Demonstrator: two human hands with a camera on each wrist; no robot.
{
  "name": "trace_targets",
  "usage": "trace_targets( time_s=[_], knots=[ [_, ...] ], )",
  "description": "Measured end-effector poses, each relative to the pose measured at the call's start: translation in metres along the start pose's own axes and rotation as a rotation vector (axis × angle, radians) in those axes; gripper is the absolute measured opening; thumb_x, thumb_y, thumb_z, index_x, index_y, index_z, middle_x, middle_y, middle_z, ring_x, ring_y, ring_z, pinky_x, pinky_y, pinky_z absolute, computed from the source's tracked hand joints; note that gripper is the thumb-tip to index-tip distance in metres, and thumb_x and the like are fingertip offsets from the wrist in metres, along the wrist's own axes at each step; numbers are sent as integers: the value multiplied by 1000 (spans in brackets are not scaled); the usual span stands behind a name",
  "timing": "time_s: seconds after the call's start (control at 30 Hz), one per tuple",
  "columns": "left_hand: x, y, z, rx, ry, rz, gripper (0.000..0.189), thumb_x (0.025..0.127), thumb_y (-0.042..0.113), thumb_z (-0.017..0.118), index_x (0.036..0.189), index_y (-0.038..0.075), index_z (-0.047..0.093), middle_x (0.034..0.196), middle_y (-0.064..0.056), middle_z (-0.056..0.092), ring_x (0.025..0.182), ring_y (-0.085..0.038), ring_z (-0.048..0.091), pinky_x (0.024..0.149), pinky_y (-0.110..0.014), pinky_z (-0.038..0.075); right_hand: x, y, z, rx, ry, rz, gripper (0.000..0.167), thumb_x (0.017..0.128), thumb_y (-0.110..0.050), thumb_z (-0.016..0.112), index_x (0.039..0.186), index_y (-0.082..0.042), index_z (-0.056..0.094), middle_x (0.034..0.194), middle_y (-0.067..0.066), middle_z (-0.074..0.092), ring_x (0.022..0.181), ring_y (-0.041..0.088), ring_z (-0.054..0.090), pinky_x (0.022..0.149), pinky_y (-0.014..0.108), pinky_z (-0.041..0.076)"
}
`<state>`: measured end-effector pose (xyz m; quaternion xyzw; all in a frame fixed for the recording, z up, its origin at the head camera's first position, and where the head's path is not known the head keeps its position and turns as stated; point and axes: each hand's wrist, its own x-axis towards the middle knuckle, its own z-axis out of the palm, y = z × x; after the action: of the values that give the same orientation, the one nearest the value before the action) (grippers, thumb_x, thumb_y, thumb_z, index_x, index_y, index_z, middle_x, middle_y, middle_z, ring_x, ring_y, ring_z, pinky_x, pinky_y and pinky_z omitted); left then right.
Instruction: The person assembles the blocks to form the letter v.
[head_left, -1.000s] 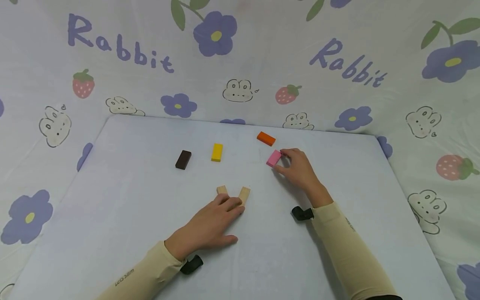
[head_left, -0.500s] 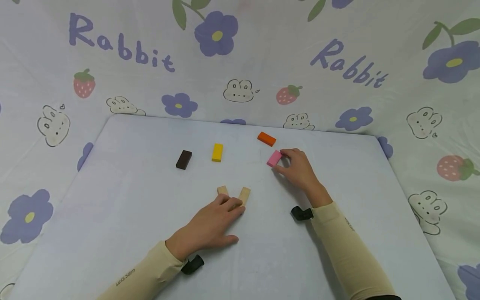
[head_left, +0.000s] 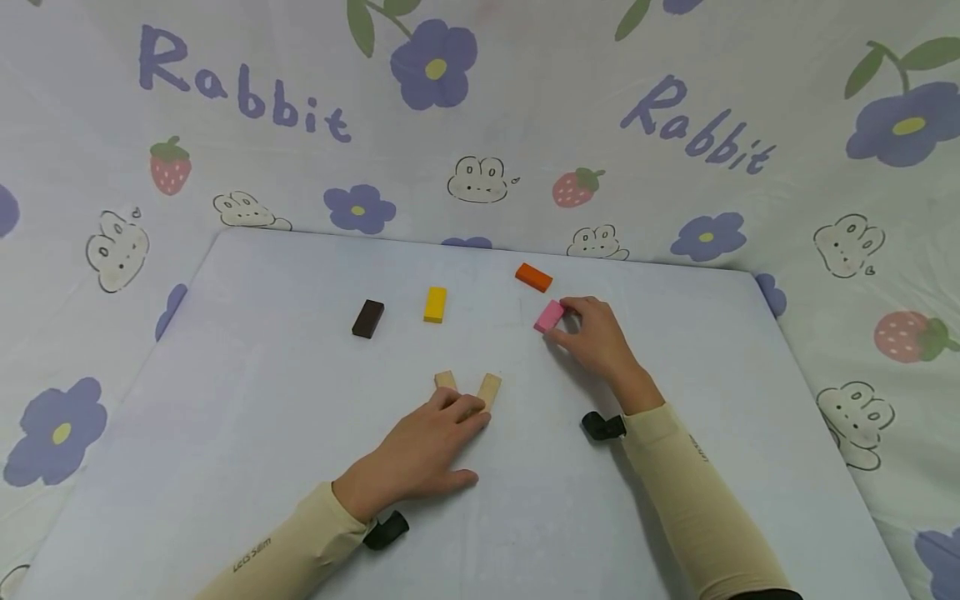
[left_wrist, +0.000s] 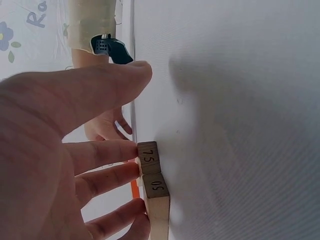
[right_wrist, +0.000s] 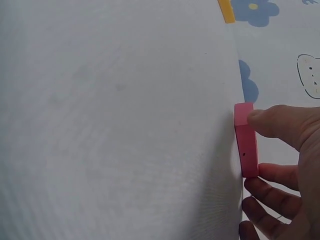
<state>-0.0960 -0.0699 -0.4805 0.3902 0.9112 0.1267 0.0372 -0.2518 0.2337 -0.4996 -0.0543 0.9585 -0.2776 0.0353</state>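
Pinching right hand (head_left: 597,337): fingers clamped on pink block (head_left: 548,317), right of centre
Left hand (head_left: 420,446): fingers apart, touching wooden blocks (head_left: 490,389), lower centre

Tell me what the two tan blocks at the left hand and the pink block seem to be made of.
The tan blocks look like bare, matte wood: pale natural colour, no visible coating, dark numerals on their ends. The pink block is probably painted wood or plastic; its even, opaque colour and smooth, dull faces leave that open.
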Motion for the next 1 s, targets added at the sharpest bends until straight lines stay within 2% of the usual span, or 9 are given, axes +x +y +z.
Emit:
trace_targets(
  time_s=[0.63,1.0],
  knots=[
    [-1,2,-1,-12,16,1,69,93,42,87,148,7,64,150,-10,57,133,-32,48,109,-40,49,-2,0,-1,29,18,-14,59,100,-22,79,150,0,59,150,20,57,142,39,47,121,54,40],
    [0,2,-1,3,13,0,69,93,43,87,148,7,64,150,-10,57,133,-32,49,108,-40,50,-2,-1,-1,31,18,9,62,98,-28,81,151,-2,60,150,19,58,142,38,48,119,55,41]
  ],
)
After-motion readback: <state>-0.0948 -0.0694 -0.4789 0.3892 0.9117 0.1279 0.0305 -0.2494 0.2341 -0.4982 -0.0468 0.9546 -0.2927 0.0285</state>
